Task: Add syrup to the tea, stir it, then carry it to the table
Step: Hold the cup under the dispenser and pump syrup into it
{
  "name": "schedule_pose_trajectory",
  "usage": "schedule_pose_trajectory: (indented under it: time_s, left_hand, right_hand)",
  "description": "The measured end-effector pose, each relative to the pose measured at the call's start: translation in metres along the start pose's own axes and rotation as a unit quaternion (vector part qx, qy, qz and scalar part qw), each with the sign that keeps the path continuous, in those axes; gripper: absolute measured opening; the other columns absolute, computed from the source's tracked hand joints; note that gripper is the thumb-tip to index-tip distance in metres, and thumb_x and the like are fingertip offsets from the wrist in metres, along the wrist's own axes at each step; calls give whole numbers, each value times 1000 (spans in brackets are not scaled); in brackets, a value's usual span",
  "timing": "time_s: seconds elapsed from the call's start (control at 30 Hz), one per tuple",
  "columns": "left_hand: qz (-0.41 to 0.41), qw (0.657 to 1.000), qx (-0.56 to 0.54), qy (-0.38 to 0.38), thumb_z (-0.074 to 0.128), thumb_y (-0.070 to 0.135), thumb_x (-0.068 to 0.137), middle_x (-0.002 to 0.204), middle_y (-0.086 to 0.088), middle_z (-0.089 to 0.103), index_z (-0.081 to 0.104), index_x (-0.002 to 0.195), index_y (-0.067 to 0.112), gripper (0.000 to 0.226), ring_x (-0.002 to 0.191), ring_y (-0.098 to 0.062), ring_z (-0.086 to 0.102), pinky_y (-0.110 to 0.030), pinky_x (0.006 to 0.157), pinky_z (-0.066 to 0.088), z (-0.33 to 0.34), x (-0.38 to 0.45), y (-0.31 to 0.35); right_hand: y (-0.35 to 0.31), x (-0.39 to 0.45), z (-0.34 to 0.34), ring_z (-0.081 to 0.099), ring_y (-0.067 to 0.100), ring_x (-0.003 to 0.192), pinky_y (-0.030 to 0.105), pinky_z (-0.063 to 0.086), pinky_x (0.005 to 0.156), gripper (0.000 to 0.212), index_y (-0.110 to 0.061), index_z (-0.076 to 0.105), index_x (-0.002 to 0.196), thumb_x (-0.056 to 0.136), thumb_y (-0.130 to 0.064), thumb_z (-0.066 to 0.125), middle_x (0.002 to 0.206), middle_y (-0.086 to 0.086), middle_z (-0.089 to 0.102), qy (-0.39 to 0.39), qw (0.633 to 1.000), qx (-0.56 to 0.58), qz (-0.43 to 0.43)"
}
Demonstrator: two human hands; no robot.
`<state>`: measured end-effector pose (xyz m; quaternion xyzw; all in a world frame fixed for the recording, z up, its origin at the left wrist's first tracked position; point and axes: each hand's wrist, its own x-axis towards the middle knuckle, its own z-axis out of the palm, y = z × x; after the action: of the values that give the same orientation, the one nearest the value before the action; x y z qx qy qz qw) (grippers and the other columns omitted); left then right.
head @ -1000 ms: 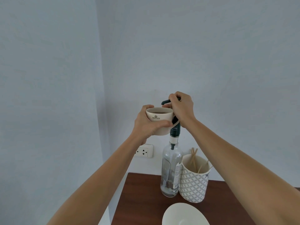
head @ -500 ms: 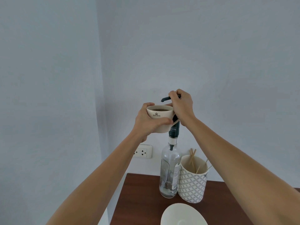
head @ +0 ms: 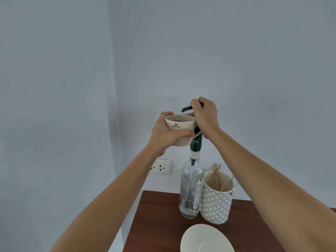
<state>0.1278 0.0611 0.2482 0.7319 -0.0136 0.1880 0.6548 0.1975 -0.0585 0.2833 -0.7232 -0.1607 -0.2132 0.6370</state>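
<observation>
Ceramic cup point(head: 179, 131) of tea is held aloft under the pump spout point(head: 186, 108) of the syrup bottle point(head: 190, 190), clamped in the left hand point(head: 168, 133). Right hand point(head: 204, 115) is closed on the pump. Judged fragile, spill-prone; body grip suits.

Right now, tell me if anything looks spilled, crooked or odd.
Nothing stands out. The left hand holds the cup level under the pump spout, and the bottle stands upright on the table, no spills visible.
</observation>
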Motion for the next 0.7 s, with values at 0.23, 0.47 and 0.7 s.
schedule_pose_trajectory:
  time_s: [0.23, 0.47, 0.7]
  left_hand:
    - [0, 1000, 7, 6, 88, 38, 29, 115, 0, 67, 50, 125, 29, 103, 103, -22, 68, -46, 81, 64, 0, 1, -2]
    - [-4, 1000, 6, 5, 87, 38, 30, 114, 1, 67, 50, 124, 30, 102, 99, -19, 68, -43, 80, 64, 0, -1, -3]
    - [-15, 1000, 10, -2, 87, 39, 31, 117, -1, 66, 50, 124, 29, 101, 102, -21, 68, -45, 82, 64, -2, -8, -2]
  right_hand:
    - [2, 0, 1, 76, 35, 76, 32, 42, 61, 19, -14, 43, 66, 78, -27, 48, 100, 35, 66, 0, 1000, -3, 2]
    - [0, -4, 0, 57, 26, 62, 33, 37, 60, 20, -12, 44, 65, 74, -29, 46, 97, 39, 63, 1, 1000, -23, -2]
    - [-5, -14, -2, 74, 13, 60, 28, 41, 60, 19, -12, 44, 66, 84, -15, 47, 72, 20, 74, -21, 999, -16, 22]
